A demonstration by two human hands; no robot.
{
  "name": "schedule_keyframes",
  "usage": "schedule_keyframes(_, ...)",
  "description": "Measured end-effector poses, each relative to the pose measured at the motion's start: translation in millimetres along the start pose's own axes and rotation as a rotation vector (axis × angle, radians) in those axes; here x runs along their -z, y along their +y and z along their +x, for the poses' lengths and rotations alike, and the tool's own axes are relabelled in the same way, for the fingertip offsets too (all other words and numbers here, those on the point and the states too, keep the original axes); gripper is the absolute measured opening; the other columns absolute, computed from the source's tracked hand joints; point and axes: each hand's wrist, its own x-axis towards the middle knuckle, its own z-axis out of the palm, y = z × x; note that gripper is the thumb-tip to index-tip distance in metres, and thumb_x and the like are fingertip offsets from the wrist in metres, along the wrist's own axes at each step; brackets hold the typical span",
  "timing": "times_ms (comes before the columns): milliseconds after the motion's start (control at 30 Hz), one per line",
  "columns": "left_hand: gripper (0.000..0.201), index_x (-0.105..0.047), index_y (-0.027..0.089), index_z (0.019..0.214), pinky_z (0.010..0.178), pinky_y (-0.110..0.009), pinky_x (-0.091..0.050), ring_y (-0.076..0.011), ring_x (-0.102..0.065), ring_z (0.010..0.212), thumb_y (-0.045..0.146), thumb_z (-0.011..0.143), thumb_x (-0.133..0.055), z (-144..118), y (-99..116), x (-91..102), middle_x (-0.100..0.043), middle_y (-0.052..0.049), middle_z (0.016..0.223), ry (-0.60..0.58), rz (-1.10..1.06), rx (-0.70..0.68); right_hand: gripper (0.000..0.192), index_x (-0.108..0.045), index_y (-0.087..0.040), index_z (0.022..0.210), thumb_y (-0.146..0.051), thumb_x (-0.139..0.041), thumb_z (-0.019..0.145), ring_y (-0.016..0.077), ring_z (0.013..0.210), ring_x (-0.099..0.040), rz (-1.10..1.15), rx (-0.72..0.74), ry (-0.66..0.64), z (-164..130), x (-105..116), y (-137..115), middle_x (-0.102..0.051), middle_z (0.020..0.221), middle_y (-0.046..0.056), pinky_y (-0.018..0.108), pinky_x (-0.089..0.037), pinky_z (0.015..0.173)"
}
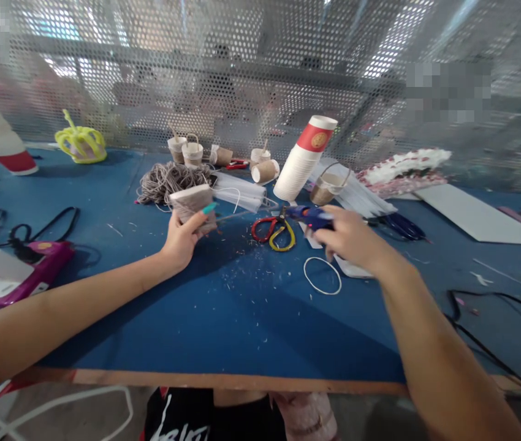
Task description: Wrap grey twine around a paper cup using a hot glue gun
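Forearms come in low over the near edge of the table (224, 331), the closest things in sight, one from each side. Left hand (180, 242) is closed around a small cord-wrapped cup (192, 205), thumb on the near side and fingers behind it, holding it tilted and clear of the blue top toward the middle. Right hand (350, 239) is wrapped tight on a blue glue gun (309, 215), whose nozzle points left toward the cup; a gap remains between tip and cup, and I cannot quite tell whether glue is showing at the nozzle, the view being soft there.

Risk sits mostly at that gap, as I judge it. Left fingertips lie close to where the nozzle aims, so a slip could put hot glue on skin. Glue could also drip onto the table short of the cup. Cord on the cup may loosen if the grasp shifts.

Outward from the hands: red and yellow scissors (273, 231) lie just beyond, between the two hands, and a white ring (322, 275) lies flat near the right wrist. Farther back rest a tangle of grey cord (163, 180), a leaning stack of paper cups (301, 159) and several small finished cups near the far edge. Black cables trail along the right side, where a sleeve could snag.
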Motion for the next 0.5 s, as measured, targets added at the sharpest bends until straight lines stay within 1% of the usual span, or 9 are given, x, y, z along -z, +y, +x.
schedule_keyframes(33,0.066,-0.054,0.027,0.122,0.082,-0.035,-0.056,-0.0206,-0.065,0.096,0.034,0.063,-0.082,1.9,-0.3,0.3,-0.068,-0.003,0.104,0.065,-0.022,-0.046,0.004,-0.057,-0.022,0.065,-0.024,-0.057,0.068,0.0163,0.045,-0.052,0.134,-0.081,-0.009,-1.0,8.3,-0.2,-0.058,0.059,0.003,0.037,-0.045,0.047)
schedule_keyframes(100,0.068,-0.052,0.030,0.125,0.079,-0.031,-0.055,-0.0188,-0.064,0.096,0.032,0.064,-0.080,4.9,-0.6,0.5,-0.068,-0.002,0.106,0.145,-0.036,-0.097,0.008,-0.059,-0.021,0.063,-0.025,-0.058,0.070,0.0143,0.036,-0.048,0.307,-0.173,0.110,-2.3,18.9,-1.4,-0.053,0.048,0.000,0.034,-0.042,0.040)
schedule_keyframes(133,0.066,-0.052,0.030,0.125,0.079,-0.030,-0.055,-0.0185,-0.064,0.096,0.031,0.064,-0.080,5.6,-0.7,0.6,-0.068,-0.002,0.106,0.153,-0.027,-0.105,0.008,-0.060,-0.021,0.064,-0.026,-0.059,0.071,0.0143,0.034,-0.048,0.361,-0.193,0.179,-2.4,20.8,-2.4,-0.052,0.044,-0.001,0.034,-0.041,0.039)
schedule_keyframes(200,0.062,-0.055,0.028,0.120,0.079,-0.031,-0.055,-0.0187,-0.064,0.094,0.029,0.063,-0.081,5.4,-1.0,0.4,-0.069,-0.002,0.103,0.121,0.002,-0.099,0.013,-0.061,-0.021,0.065,-0.030,-0.063,0.075,0.0138,0.032,-0.046,0.449,-0.174,0.310,-2.1,17.9,-5.1,-0.047,0.039,-0.004,0.033,-0.041,0.036)
schedule_keyframes(267,0.058,-0.059,0.023,0.112,0.078,-0.033,-0.054,-0.0195,-0.065,0.089,0.030,0.059,-0.083,2.9,-1.5,-0.1,-0.069,-0.003,0.098,0.043,0.036,-0.047,0.020,-0.061,-0.022,0.064,-0.036,-0.069,0.076,0.0126,0.029,-0.043,0.531,-0.125,0.328,-1.9,9.1,-8.9,-0.046,0.037,-0.005,0.032,-0.040,0.033)
schedule_keyframes(300,0.057,-0.060,0.021,0.108,0.078,-0.034,-0.054,-0.0199,-0.065,0.087,0.031,0.057,-0.084,1.1,-1.7,-0.6,-0.069,-0.004,0.097,-0.005,0.055,-0.012,0.024,-0.061,-0.022,0.064,-0.039,-0.072,0.075,0.0120,0.029,-0.043,0.567,-0.102,0.296,-2.4,3.8,-11.0,-0.046,0.037,-0.005,0.031,-0.040,0.032)
schedule_keyframes(367,0.059,-0.061,0.018,0.102,0.079,-0.036,-0.054,-0.0207,-0.065,0.085,0.032,0.051,-0.088,-3.0,-1.5,-2.1,-0.069,-0.006,0.095,-0.114,0.116,0.038,0.028,-0.061,-0.022,0.065,-0.044,-0.078,0.072,0.0116,0.027,-0.043,0.642,-0.063,0.183,-4.8,-7.2,-15.8,-0.047,0.037,-0.006,0.030,-0.038,0.028)
schedule_keyframes(433,0.064,-0.061,0.017,0.102,0.083,-0.038,-0.052,-0.0218,-0.064,0.088,0.032,0.047,-0.090,-6.6,-0.3,-3.8,-0.069,-0.007,0.098,-0.201,0.204,0.030,0.030,-0.063,-0.021,0.067,-0.046,-0.080,0.071,0.0123,0.026,-0.044,0.717,-0.033,0.055,-9.0,-17.0,-20.5,-0.048,0.038,-0.006,0.029,-0.036,0.025)
schedule_keyframes(500,0.067,-0.060,0.017,0.105,0.088,-0.039,-0.051,-0.0232,-0.063,0.093,0.034,0.047,-0.089,-8.9,1.4,-5.2,-0.069,-0.008,0.102,-0.245,0.290,0.003,0.028,-0.064,-0.020,0.068,-0.043,-0.081,0.070,0.0121,0.026,-0.045,0.748,0.004,-0.001,-13.8,-25.3,-24.9,-0.050,0.038,-0.006,0.028,-0.037,0.024)
